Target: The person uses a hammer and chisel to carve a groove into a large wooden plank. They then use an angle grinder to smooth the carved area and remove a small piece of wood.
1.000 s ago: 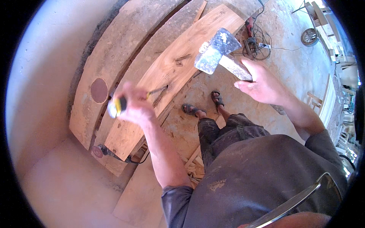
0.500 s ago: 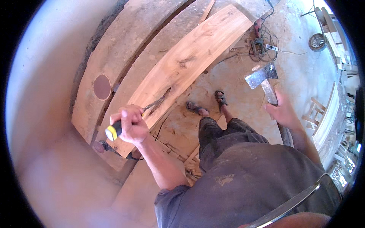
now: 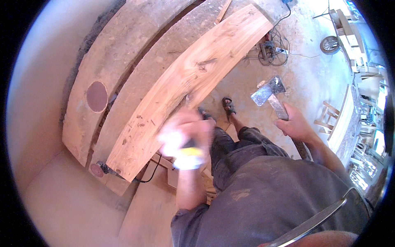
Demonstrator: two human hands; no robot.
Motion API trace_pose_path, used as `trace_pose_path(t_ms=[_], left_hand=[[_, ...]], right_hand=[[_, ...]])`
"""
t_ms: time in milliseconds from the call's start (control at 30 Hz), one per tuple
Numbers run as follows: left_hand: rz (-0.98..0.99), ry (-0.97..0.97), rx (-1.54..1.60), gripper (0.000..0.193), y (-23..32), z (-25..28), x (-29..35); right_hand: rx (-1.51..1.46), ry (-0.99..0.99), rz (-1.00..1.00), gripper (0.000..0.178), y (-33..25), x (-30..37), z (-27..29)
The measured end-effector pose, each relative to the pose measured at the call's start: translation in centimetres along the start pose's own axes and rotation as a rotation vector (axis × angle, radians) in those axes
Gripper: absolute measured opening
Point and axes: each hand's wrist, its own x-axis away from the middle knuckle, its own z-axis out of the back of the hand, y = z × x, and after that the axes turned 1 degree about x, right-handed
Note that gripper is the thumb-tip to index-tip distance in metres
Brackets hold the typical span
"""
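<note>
The left hand (image 3: 185,129), blurred at centre, wraps a yellow-ended tool (image 3: 191,152); the right hand (image 3: 295,123) grips a hatchet (image 3: 267,91) at right. Chipping the upper-centre board (image 3: 195,74) appears under way; next, seat the tool.

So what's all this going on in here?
Someone is doing woodwork with both hands full. The left hand is blurred beside the edge of a long wooden board, gripping a tool with a black and yellow handle; its working end can't be made out. The right hand holds a hatchet by its handle, out to the right, clear of the board. The board lies on a dusty workbench, with a round brown disc to its left.
</note>
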Motion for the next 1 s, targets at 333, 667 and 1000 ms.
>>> trace_pose_path(t_ms=[333, 667, 1000], left_hand=[[-0.243, -0.327, -0.004, 0.03, -0.2, 1.5, 3.8], [-0.279, -0.277, 0.038, 0.036, 0.5, 0.8, 2.6], [-0.301, -0.199, 0.106, 0.035, -0.5, 1.6, 3.6]], right_hand=[[0.238, 0.041, 0.148, 0.033, -2.7, 1.3, -3.0], [0.174, 0.022, 0.03, 0.031, -0.3, 1.8, -4.1], [0.206, -0.012, -0.003, 0.029, -2.3, 3.0, -5.5]])
